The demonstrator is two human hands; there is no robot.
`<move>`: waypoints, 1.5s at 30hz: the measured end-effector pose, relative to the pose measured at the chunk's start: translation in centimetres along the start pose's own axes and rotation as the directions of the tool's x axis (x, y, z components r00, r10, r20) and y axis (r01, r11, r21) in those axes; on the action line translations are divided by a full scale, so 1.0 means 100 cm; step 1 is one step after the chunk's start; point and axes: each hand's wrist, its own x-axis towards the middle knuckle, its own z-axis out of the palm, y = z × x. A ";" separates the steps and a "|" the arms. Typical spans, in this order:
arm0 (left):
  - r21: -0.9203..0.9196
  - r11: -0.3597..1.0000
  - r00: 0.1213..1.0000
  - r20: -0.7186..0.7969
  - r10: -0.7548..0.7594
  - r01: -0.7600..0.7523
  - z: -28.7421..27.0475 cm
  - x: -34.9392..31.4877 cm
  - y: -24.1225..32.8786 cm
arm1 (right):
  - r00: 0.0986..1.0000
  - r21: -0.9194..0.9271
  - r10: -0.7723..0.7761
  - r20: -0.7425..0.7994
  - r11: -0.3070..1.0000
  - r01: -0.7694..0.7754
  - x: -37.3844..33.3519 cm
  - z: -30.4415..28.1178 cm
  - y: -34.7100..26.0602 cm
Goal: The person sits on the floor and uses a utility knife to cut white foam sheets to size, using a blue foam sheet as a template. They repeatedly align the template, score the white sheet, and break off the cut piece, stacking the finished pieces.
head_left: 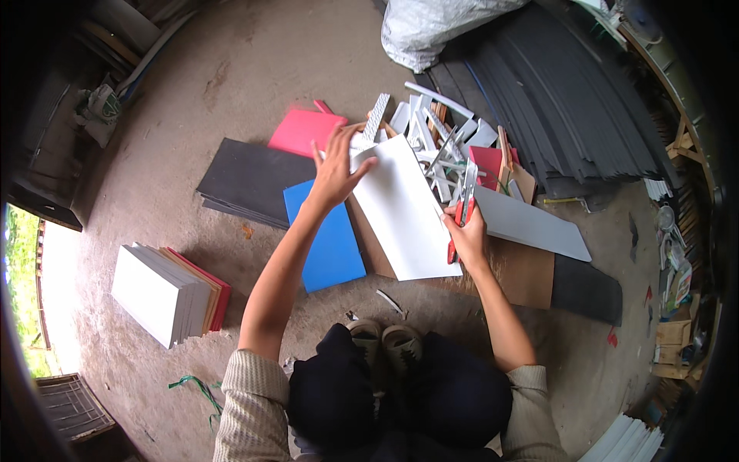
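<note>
Nearest the viewer, a pair of shoes (400, 344) stands on the concrete floor (254, 85) between the person's dark-clad knees, with a thin white offcut (391, 303) lying just ahead of them. To the left, a stack of boards (148, 296), white through tan to red, sits apart. Ahead of the shoes, a white sheet (406, 212) lies slanted above a brown board (527, 269). The right hand (468, 233) is at its right edge, fingers closed around a red knife (460, 218) whose metal end points away from the person. A blue sheet (322, 242) lies left of the white one; a pale grey panel (531, 223) lies to the right. The left hand (336, 165) is at the white sheet's far left corner, thumb and fingers spread wide; whether they grip it cannot be told. Dark sheets (250, 179) and a pinkish-red sheet (302, 132) lie beyond the blue one. Past the white sheet is a heap of mixed scraps (443, 131), backed by long dark strips (554, 96) and, farthest, a white sack (431, 31).
</note>
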 end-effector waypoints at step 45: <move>0.281 0.932 0.966 0.186 0.181 -0.229 -0.004 0.007 0.131 | 0.982 -0.662 0.051 0.184 0.744 0.086 -0.012 -0.024 -0.106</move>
